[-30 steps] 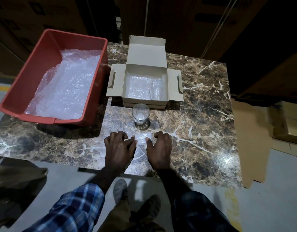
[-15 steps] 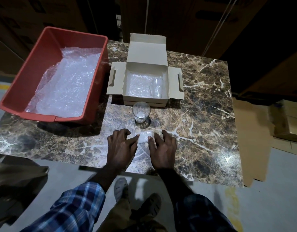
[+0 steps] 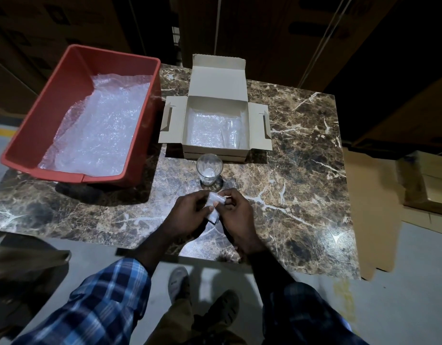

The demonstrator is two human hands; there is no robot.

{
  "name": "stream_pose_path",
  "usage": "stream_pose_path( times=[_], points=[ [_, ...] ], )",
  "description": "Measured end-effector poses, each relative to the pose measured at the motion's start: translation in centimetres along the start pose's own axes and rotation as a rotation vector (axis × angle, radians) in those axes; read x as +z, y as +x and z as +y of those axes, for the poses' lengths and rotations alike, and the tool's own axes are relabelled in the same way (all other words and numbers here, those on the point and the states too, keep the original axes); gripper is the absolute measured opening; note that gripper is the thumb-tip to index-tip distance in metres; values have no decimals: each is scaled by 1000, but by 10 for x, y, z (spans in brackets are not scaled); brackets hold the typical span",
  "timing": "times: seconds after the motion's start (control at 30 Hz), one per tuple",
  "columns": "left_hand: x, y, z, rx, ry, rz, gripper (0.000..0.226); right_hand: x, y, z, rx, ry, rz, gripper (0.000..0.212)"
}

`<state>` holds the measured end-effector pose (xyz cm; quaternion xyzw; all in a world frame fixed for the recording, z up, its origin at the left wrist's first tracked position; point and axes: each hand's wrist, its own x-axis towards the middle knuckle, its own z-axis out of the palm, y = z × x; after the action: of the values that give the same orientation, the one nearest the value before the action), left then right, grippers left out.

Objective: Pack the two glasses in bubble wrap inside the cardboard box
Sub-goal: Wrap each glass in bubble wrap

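Near the front edge of the marble table (image 3: 302,170), both hands are raised just above the surface and meet around a small folded piece of bubble wrap (image 3: 215,204). The left hand (image 3: 187,217) has its fingers curled round the left side of the piece; the right hand (image 3: 236,215) pinches the right side between thumb and fingertips. Plaid sleeves (image 3: 108,295) show below the wrists. Just beyond the hands stands a clear glass (image 3: 209,169), upright and bare, on the table between the hands and the box. Behind it sits the open cardboard box (image 3: 215,105) — lid tilted back, side flaps spread out flat — toward the far edge, about midway along it. Its floor is lined with a sheet of bubble wrap (image 3: 202,129), and a second glass (image 3: 232,133) lies on its side on that sheet, against the right wall. Over the table's far left corner rests a red plastic bin (image 3: 65,80) — it holds a loose heap of bubble wrap (image 3: 95,130).
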<state>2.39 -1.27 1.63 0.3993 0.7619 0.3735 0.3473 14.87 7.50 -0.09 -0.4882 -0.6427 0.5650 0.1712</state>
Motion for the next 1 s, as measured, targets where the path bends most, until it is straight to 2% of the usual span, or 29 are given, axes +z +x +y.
stream_pose_path(
  times=[0.07, 0.17, 0.27, 0.37, 0.47, 0.67, 0.8, 0.83, 0.93, 1.0],
  points=[
    [2, 3, -3, -79, -135, -8, 26, 0, 1, 2, 46, 88, -23, 23],
    [7, 3, -10, -203, -326, 86, 18, -1, -3, 3, 135, 235, -68, 34],
    [11, -1, -10, -238, -437, 142, 20, -5, -7, 5, 179, 299, -93, 30],
    [9, -6, -5, -285, -628, 122, 25, -8, -10, 4, 191, 348, -84, 23],
    [9, -8, -2, -341, -801, 73, 20, -11, -11, 0, 206, 390, -94, 27],
    [9, -5, 3, -462, -868, 45, 15, -12, -5, -3, 202, 332, -43, 34],
    [8, -6, 1, -452, -843, 88, 14, -10, -9, -10, 172, 263, -96, 5],
    [9, -6, 3, -442, -851, 106, 15, -9, -11, -13, 167, 263, -109, 5],
    [6, -4, 3, -380, -885, 127, 21, -11, -15, -28, 177, 243, -95, 25],
    [-3, -2, 7, -298, -797, 112, 26, -16, -15, -42, 153, 202, -77, 29]
  ],
)
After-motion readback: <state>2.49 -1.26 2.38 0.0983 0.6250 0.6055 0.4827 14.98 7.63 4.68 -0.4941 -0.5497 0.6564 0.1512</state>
